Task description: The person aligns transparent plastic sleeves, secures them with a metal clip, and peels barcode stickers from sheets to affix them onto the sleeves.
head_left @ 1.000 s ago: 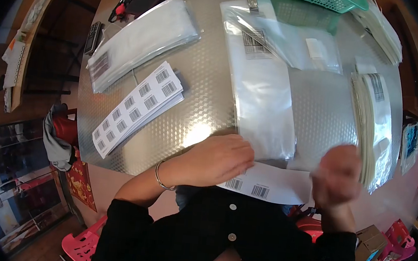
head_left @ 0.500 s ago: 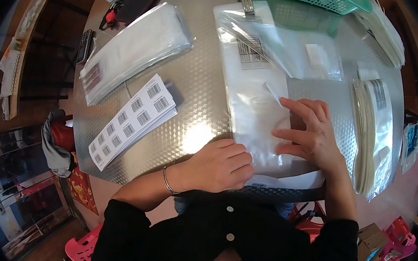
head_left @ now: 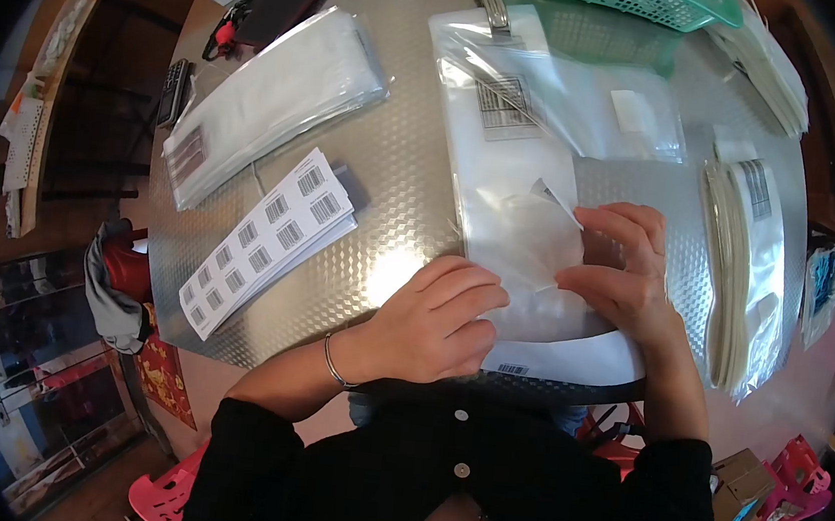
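Observation:
A stack of clear plastic bags (head_left: 506,179) lies lengthwise before me, its far end under a metal clip (head_left: 490,1). My right hand (head_left: 628,266) is over the stack's right edge. A small sticker label (head_left: 557,202) is at its index fingertip, one corner raised, dark print showing. Lower down, its thumb and another finger pinch the bag film, which bulges there. My left hand (head_left: 447,319) is closed at the stack's near left corner; its fingertips are curled under and what they grip is hidden. Along the table edge between my hands lies a white label strip (head_left: 569,360) with a barcode.
Left on the metal table are barcode sticker sheets (head_left: 264,241), another bag stack (head_left: 282,97), a dark wallet-like case (head_left: 292,2) and a black handheld device (head_left: 172,91). A bag bundle (head_left: 743,272) lies right, a green basket (head_left: 644,1) at the far side.
The label at my right index finger has turned so its printed face shows. My right thumb and finger have closed on the bag film, which now bulges. My left hand has shifted slightly upward.

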Demonstrator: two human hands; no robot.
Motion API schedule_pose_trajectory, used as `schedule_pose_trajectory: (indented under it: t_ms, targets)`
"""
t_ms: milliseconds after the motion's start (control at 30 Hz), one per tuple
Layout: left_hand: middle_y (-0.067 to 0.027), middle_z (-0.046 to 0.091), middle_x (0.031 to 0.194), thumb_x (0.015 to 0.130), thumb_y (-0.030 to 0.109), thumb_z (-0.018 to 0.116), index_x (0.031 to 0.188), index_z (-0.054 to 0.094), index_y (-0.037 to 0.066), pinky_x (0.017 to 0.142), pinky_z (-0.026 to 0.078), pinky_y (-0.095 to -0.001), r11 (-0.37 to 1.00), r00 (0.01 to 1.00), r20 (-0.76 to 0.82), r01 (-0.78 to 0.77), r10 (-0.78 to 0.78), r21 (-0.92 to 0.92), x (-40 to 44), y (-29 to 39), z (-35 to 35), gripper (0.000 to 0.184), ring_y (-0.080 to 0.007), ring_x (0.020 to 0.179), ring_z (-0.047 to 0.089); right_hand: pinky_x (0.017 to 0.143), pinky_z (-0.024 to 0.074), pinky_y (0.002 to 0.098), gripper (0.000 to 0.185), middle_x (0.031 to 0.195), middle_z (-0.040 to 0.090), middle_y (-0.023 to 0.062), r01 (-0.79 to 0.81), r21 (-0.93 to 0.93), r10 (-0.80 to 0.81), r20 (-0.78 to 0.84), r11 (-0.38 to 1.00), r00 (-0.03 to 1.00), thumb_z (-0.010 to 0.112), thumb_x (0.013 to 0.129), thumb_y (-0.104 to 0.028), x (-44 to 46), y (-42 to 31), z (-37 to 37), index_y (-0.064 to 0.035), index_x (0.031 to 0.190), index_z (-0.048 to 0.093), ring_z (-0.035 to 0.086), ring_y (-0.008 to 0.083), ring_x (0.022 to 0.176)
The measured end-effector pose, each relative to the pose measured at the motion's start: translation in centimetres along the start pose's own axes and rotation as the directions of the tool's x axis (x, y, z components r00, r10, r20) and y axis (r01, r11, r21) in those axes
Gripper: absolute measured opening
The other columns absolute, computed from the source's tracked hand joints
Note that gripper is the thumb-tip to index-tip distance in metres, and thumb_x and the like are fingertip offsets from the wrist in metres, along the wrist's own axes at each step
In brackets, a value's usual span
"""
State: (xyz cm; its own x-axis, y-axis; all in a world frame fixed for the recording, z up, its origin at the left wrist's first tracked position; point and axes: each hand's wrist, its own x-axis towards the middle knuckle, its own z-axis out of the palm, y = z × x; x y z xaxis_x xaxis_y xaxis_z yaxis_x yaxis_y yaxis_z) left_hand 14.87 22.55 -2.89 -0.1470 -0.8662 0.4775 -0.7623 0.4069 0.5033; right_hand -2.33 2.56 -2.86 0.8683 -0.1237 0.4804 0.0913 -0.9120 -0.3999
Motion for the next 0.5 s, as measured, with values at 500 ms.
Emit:
schedule_pose_trajectory:
  t_ms: [500]
  targets:
    - [-0.0209,0.051,0.134,0.066,0.016,0.069,0.07,0.051,0.003,0.109,0.032,-0.0526,0.999,0.978,0.205,0.036,-0.038,0.014,-0.01,-0.3,0.34,0.022,-0.0383,0.129,0.044,0.095,0.0384,0.0431,0.021,0.123,0.058,0.0109,-0.123,0.289,0.138,-0.034,0.95,0.99,0.079,0.064,-0.024,0.42,-0.05,-0.09,-0.0141,0.08,0.07,0.052,0.0307,0.11]
